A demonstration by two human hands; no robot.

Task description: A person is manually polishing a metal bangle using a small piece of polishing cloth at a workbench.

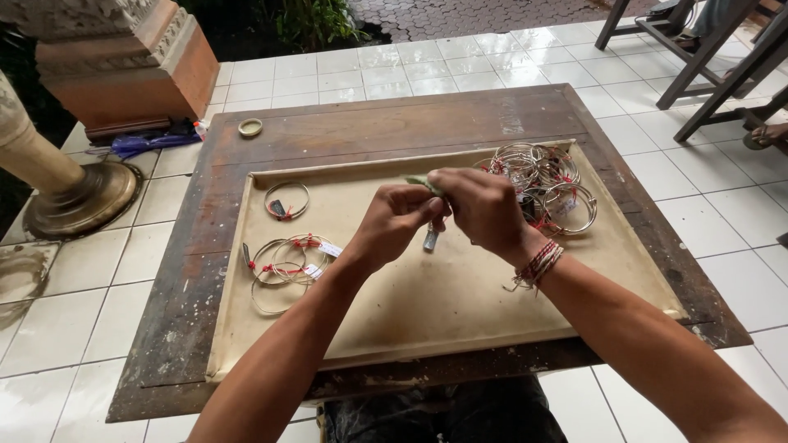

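Padded tan tray (460, 312), both hands' grips meeting on small green piece (420, 181)

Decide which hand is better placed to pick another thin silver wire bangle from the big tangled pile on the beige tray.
Probably the right hand: the tangled pile of silver wire bangles lies just beside it on the beige tray. The left hand is farther away, nearer the smaller bangle group.

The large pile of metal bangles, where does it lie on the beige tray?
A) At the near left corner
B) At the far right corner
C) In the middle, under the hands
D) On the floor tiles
B: the large pile of metal bangles lies at the far right corner of the beige tray, beyond the right hand.
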